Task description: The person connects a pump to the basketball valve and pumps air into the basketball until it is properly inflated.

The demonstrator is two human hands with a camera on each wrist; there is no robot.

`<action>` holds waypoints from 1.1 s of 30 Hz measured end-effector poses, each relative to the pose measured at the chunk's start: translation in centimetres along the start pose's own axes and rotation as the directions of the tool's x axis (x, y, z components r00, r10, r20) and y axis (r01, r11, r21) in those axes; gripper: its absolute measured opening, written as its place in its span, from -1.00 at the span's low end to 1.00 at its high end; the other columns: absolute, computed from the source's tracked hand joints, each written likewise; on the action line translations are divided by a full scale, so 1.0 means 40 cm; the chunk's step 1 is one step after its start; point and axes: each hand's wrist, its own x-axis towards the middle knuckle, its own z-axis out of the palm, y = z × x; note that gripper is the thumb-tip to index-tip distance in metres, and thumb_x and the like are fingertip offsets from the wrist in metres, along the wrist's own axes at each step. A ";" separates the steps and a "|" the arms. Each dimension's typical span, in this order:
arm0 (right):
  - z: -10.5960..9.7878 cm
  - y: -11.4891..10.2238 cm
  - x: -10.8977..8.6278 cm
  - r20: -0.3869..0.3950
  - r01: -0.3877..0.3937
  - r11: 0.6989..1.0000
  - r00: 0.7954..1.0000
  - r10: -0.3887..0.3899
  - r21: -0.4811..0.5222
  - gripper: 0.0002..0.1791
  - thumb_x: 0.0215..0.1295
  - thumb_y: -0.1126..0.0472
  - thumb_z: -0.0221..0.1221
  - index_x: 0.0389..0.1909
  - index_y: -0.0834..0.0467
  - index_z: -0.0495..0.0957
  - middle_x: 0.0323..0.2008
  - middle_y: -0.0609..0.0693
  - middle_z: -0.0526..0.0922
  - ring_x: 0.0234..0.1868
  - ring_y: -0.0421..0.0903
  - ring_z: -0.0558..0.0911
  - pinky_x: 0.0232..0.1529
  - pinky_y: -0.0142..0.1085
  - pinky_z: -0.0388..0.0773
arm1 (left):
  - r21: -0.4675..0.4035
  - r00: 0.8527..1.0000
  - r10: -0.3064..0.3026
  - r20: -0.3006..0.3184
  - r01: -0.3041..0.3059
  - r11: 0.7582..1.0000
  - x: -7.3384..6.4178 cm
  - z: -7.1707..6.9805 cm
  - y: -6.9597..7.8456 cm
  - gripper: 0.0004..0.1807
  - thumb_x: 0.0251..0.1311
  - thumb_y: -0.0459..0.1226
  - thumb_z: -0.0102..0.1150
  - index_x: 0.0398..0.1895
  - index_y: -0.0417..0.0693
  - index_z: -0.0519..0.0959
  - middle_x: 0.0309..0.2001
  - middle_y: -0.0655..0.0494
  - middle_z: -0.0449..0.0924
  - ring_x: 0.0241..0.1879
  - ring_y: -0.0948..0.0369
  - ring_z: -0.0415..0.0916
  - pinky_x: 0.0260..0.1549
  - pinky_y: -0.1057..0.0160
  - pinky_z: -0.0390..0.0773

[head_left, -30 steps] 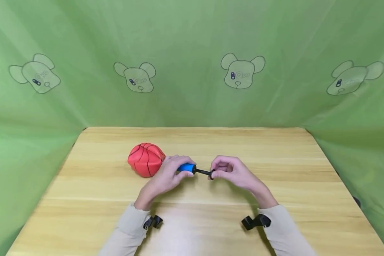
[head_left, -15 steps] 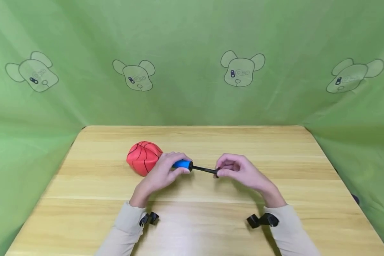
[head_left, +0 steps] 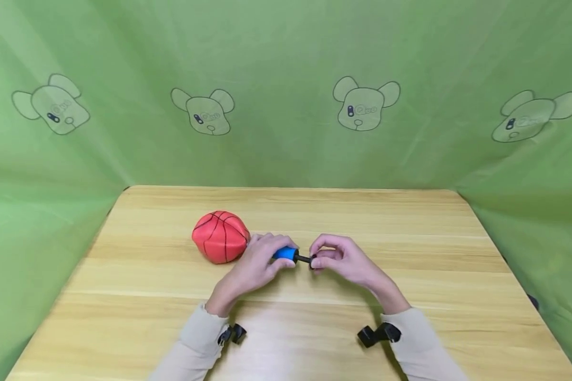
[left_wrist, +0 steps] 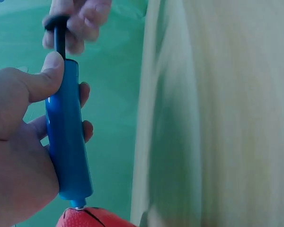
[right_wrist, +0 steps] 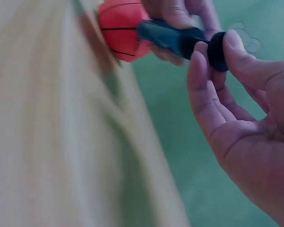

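Observation:
A blue hand pump [left_wrist: 68, 137] lies across my left hand [head_left: 255, 264], whose thumb and fingers curl round its barrel. At its far end the pump's tip meets a red ball [head_left: 221, 238] with black lines; the ball looks dented and partly deflated. My right hand [head_left: 345, 262] pinches the black plunger handle [right_wrist: 218, 52] between thumb and fingers. In the head view only a short stretch of the black rod [head_left: 304, 259] shows between barrel and handle. The left hand covers much of the barrel there.
Both hands work above a light wooden table [head_left: 410, 227]. A green curtain [head_left: 286, 148] printed with bear heads hangs behind and beside it. Black wrist mounts [head_left: 380, 334] sit at the sleeve cuffs.
The right hand first drew the plunger out to the right, then pushed it back left, so less rod shows now. The ball looks slightly fuller than half a second ago.

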 end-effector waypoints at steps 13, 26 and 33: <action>-0.044 -0.061 -0.059 -0.003 0.037 0.999 0.999 -0.037 -0.038 -0.78 0.32 0.51 0.27 -0.09 0.53 0.50 -0.11 0.24 0.58 -0.04 -0.02 0.74 -0.02 -0.11 0.66 | -0.050 1.000 0.000 -0.022 -0.001 0.999 -0.010 -0.042 -0.021 -0.70 0.34 -0.06 0.33 0.07 0.11 0.64 -0.02 0.30 0.67 -0.09 0.28 0.50 0.10 0.06 0.33; -0.014 -0.013 -0.025 -0.034 0.022 0.999 0.999 -0.023 -0.030 -0.75 0.32 0.46 0.30 -0.09 0.52 0.51 -0.13 0.29 0.58 -0.06 0.19 0.73 -0.05 -0.09 0.67 | 0.014 0.999 0.010 -0.036 -0.010 1.000 -0.004 -0.006 0.002 -0.72 0.29 -0.17 0.39 0.03 0.09 0.64 -0.05 0.27 0.70 -0.11 0.25 0.48 0.06 0.04 0.29; 0.015 0.000 -0.001 -0.046 -0.016 0.999 0.999 0.015 -0.040 -0.82 0.33 0.43 0.30 -0.11 0.42 0.57 -0.11 0.28 0.62 -0.06 0.21 0.73 -0.04 -0.01 0.66 | 0.035 1.000 0.019 -0.004 -0.018 0.999 -0.004 0.002 0.008 -0.74 0.30 -0.11 0.37 0.02 0.14 0.65 -0.08 0.30 0.69 -0.14 0.28 0.46 0.02 0.10 0.29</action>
